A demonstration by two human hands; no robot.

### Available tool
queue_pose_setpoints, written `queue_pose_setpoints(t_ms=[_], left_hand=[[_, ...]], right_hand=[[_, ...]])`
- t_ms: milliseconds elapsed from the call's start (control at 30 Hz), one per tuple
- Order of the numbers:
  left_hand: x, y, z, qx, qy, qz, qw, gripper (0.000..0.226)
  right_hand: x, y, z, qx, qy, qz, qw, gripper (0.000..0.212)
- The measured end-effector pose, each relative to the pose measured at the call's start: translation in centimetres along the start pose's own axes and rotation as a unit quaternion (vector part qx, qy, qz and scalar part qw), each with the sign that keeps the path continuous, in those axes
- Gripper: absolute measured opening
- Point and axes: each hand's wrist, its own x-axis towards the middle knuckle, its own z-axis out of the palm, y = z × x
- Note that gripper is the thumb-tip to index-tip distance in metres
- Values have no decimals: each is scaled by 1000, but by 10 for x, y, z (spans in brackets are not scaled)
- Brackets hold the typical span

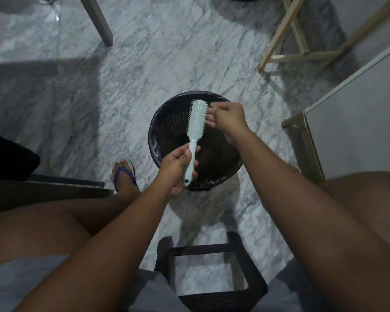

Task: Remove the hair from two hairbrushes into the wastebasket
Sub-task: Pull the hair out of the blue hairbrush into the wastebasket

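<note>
Your left hand (180, 170) grips the handle of the mint hairbrush (198, 115), its head pointing to 12 o'clock over the black wastebasket (154, 134). Your right hand (229, 119), at 3 o'clock of the head, curls its fingers at the bristles — whether they pinch hair, you cannot tell. Strands tugged sideways could drift past the rim onto the floor — keep the brush centred.

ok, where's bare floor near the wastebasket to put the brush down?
Widest: marble floor left of the wastebasket, between the table leg and the sandalled foot. Also beyond it, up to the wooden frame. Tight: the strip by the white cabinet. The left hand, right hand and hairbrush crowd its mouth.
</note>
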Motion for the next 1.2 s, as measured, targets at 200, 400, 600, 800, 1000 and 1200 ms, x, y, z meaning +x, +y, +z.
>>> queue_pose_setpoints(t_ms=[200, 400, 600, 800, 1000, 1200], left_hand=[[-3, -1, 1, 15, -12, 4, 1000, 29], [-6, 0, 11, -39, -45, -10, 998, 30], [-3, 0, 6, -40, -24, -12, 999, 35], [1, -2, 5, -68, -9, -20, 997, 32], [5, 10, 5, -86, -5, -24, 996, 31], [7, 14, 11, -89, -13, -39, 995, 33]], right_hand=[[10, -9, -6, -249, -3, -168, 954, 26], [1, -11, -12, 80, 126, -57, 987, 44], [-21, 11, -15, -148, -53, -98, 983, 54], [-21, 6, -4, -237, -3, -134, 962, 17], [-16, 13, -3, -167, -66, -114, 977, 16], [-13, 6, -5, -251, -64, -165, 952, 29]])
